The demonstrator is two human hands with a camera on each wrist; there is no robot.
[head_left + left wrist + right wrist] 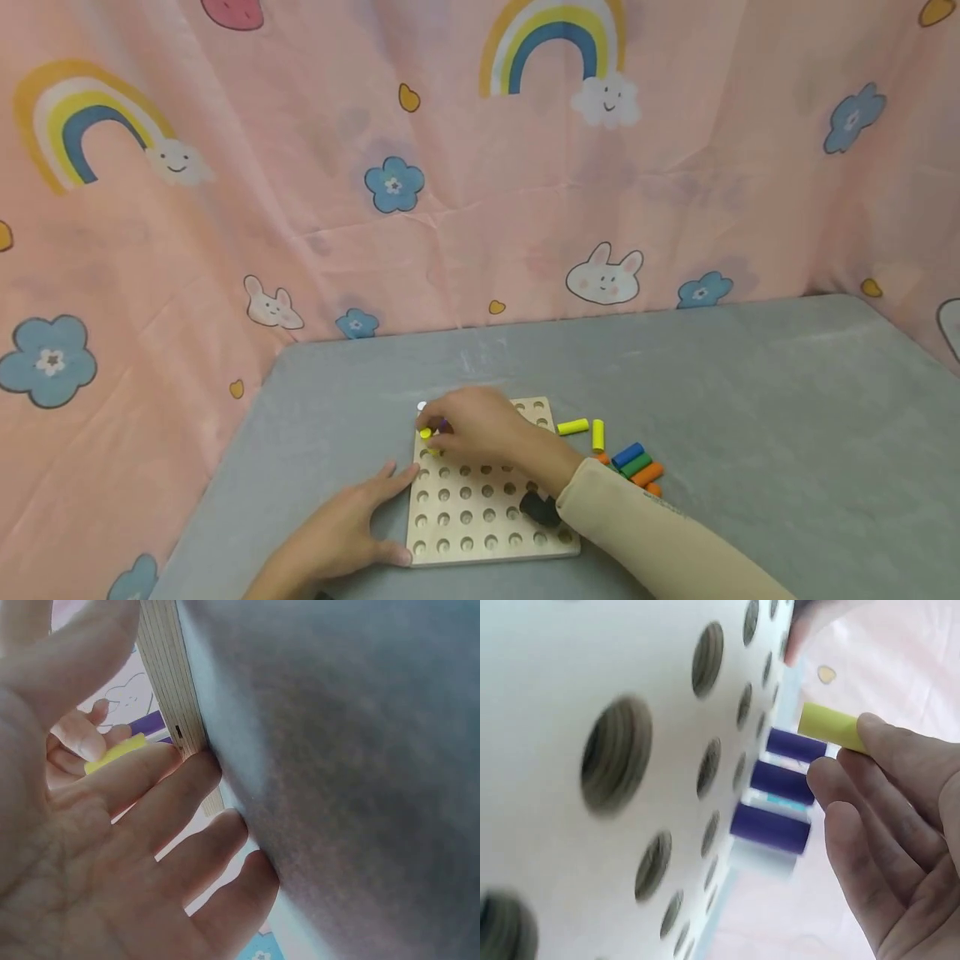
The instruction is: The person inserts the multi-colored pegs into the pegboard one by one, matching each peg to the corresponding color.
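Observation:
A pale wooden board (454, 533) with rows of round holes lies on the grey table. My right hand (480, 427) is over its far left part, pinching a yellow peg (826, 726) between thumb and fingers. The peg is tilted, its free end near the board face. Beside it, purple pegs (771, 829) stand in a row in the holes, with white pegs (762, 859) behind them. My left hand (347, 523) rests at the board's left edge. In the left wrist view its straight fingers touch the table and the wooden side (169, 675).
Right of the board lie loose pegs: two yellow ones (597, 435), a blue one (627, 454), a green one (637, 465) and some orange ones (648, 475). A pink patterned cloth (480, 217) hangs behind the grey table (750, 417).

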